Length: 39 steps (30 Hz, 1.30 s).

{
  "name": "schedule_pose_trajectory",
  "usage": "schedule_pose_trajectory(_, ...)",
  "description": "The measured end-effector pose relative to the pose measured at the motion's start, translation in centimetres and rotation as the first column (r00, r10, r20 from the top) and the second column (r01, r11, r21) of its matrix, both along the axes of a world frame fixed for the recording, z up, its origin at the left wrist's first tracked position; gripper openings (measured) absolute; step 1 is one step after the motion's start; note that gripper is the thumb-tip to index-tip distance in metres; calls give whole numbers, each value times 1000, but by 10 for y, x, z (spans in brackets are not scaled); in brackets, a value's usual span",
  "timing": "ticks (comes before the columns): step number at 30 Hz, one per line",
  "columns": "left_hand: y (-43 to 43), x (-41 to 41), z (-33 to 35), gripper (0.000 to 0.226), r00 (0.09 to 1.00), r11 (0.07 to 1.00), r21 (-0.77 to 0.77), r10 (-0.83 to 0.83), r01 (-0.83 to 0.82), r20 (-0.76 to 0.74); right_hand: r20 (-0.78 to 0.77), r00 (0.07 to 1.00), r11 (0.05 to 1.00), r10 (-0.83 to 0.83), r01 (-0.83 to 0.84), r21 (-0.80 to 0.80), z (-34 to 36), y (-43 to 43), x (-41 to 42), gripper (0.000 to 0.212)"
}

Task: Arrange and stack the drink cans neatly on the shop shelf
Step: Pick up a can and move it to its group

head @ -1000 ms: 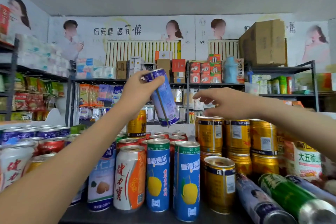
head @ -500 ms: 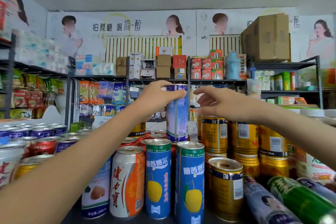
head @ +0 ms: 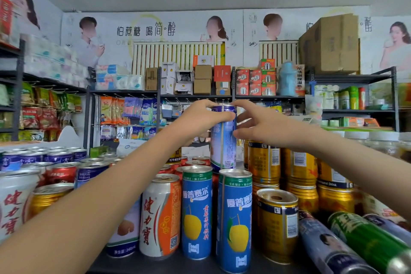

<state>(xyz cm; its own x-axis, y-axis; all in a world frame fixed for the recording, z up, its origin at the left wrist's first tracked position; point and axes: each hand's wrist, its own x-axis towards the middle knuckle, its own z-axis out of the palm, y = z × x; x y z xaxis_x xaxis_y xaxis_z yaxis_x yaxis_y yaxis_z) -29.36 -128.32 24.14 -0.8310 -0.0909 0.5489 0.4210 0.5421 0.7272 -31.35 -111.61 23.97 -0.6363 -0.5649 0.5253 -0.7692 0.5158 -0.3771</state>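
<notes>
My left hand (head: 195, 119) grips the top of a tall slim blue-and-white can (head: 223, 140), held upright just behind two blue cans with a yellow fruit picture (head: 196, 213) (head: 234, 220). Whether its base rests on the cans below I cannot tell. My right hand (head: 258, 123) reaches in from the right with its fingers spread, fingertips touching the can's upper right side and rim. Stacked gold cans (head: 264, 162) stand directly to the right of it.
A white-and-orange can (head: 161, 216) stands left of the blue pair; red and dark-blue cans (head: 60, 171) fill the left. A single gold can (head: 278, 224) stands front right, beside lying cans, one green (head: 367, 242). Dark shelving (head: 195, 97) with boxes rises behind.
My left hand brought the tilted blue-and-white can down and to the right and turned it upright behind the front blue cans. My right hand closed in until its fingers touch the can.
</notes>
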Motion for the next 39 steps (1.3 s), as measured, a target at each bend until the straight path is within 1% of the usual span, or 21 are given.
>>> schedule_pose_trajectory(4,-3,1,2,45,1000,1000,-18,8,-7,14,3,1000,1000,-8,8,-2,-1,-5,1,68)
schedule_pose_trajectory(12,-6,1,-1,40,1000,999,30,17,-16,-26,-16,1000,1000,3,-3,-2,1,-7,1,66)
schedule_pose_trajectory(14,-6,1,-1,44,998,998,52,42,-39,-56,-59,998,1000,-22,23,18,3,0,2,67)
schedule_pose_trajectory(17,-9,4,0,40,989,990,125,81,-66,-124,-133,988,996,-75,80,38,5,16,3,63)
schedule_pose_trajectory(20,-8,10,5,26,972,978,208,73,-25,-224,-138,988,998,-69,68,-7,5,27,7,58)
schedule_pose_trajectory(22,-3,15,11,22,959,975,221,61,2,-277,-144,988,998,-49,41,-54,6,30,12,55)
schedule_pose_trajectory(26,12,29,20,20,951,979,189,-13,75,-308,-163,987,985,3,-31,-167,15,33,27,56)
schedule_pose_trajectory(29,24,41,24,17,934,982,144,-63,121,-353,-139,987,961,84,-117,-249,23,39,41,62)
schedule_pose_trajectory(31,31,52,25,18,926,986,100,-89,135,-368,-121,984,948,128,-158,-277,26,44,49,65)
schedule_pose_trajectory(33,37,63,26,19,922,988,41,-121,146,-369,-112,982,942,149,-176,-285,27,48,56,68)
schedule_pose_trajectory(36,46,78,20,13,919,982,-64,-188,177,-347,-71,980,946,184,-196,-258,25,52,64,65)
schedule_pose_trajectory(39,50,87,10,13,923,974,-86,-225,208,-313,-46,981,962,188,-194,-194,18,57,71,68)
